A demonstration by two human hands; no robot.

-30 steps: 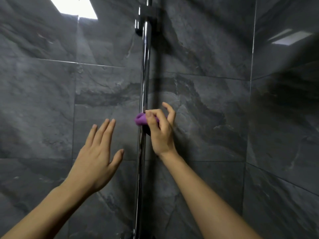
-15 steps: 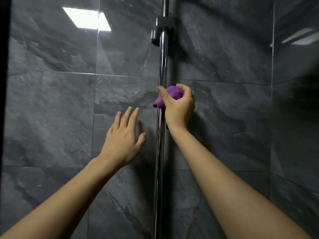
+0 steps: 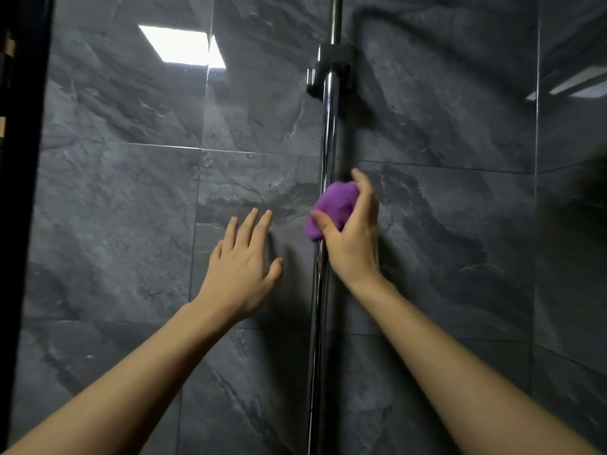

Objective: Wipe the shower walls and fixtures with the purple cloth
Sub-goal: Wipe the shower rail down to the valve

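Gripping the soft, light purple cloth [image 3: 333, 206], right hand [image 3: 353, 239] fingers clamp it around the slippery chrome rail [image 3: 323, 290]; left hand [image 3: 241, 272], at 9 o'clock, fingers spread.

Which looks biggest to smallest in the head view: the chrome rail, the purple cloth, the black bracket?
1. Chrome rail
2. and 3. Purple cloth and black bracket: similar; cloth partly covered by the right hand.

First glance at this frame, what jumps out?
The purple cloth, bunched in the right hand against the chrome shower rail at centre. The left hand is spread open beside it, before the dark marbled tile wall. A bright ceiling-light reflection glares upper left.
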